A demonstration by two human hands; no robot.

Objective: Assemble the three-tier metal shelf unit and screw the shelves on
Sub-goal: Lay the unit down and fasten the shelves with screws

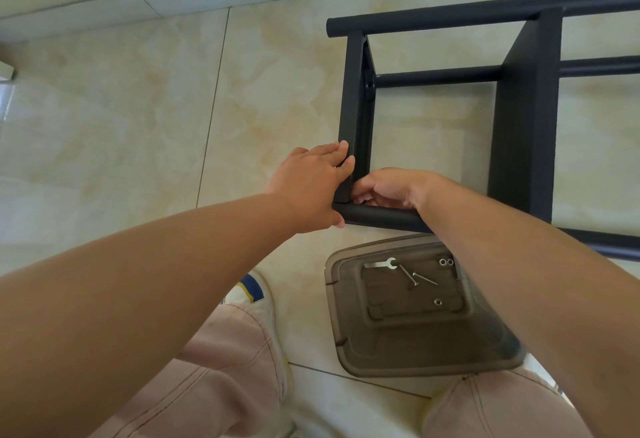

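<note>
The black metal shelf unit [523,119] lies on its side on the tiled floor, at the right. My left hand [311,188] grips the end shelf [351,98] at its near corner, fingers on its outer face and thumb under the near round post [381,217]. My right hand [388,188] is curled just inside that corner, fingertips pinched at the joint; what they pinch is hidden. A second shelf [526,146] stands further right between the posts.
A smoky clear plastic tray [346,333] sits on the floor below the frame, holding a small flat wrench [381,263], two long bolts [417,278] and a few nuts [446,261]. My knees and a white shoe [256,294] are at the bottom. A wall base runs along the top.
</note>
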